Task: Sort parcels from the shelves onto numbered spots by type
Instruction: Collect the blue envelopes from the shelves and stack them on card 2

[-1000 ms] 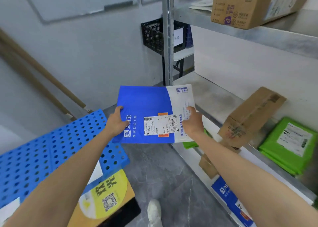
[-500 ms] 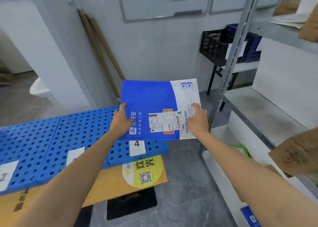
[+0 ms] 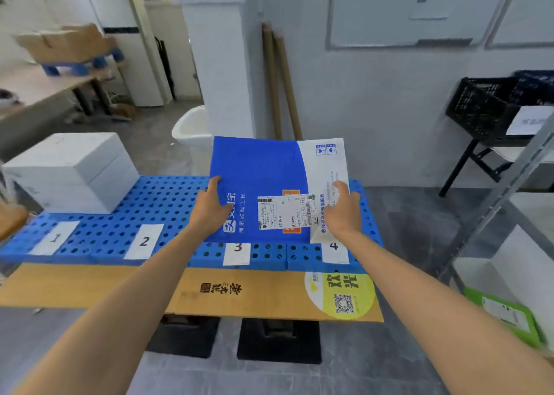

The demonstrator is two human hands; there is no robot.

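Note:
I hold a flat blue-and-white mailer envelope (image 3: 263,170) with a shipping label in both hands. My left hand (image 3: 211,209) grips its left edge and my right hand (image 3: 341,210) grips its right edge. The envelope hangs over the blue perforated platform (image 3: 168,203), above the paper labels 3 (image 3: 237,252) and 4 (image 3: 334,251). Labels 1 (image 3: 54,238) and 2 (image 3: 144,241) lie further left. White boxes (image 3: 70,170) are stacked behind label 1.
A metal shelf rack (image 3: 509,191) stands at the right, with a green parcel (image 3: 506,313) low on it. A black crate (image 3: 485,107) sits on a stand behind. Cardboard tubes (image 3: 280,80) lean on the wall. A printed cardboard sheet (image 3: 120,286) lies under the platform's front.
My view has swung left from the shelf to the numbered platform. Both hands have carried the envelope along, and it now hangs over spots 3 and 4.

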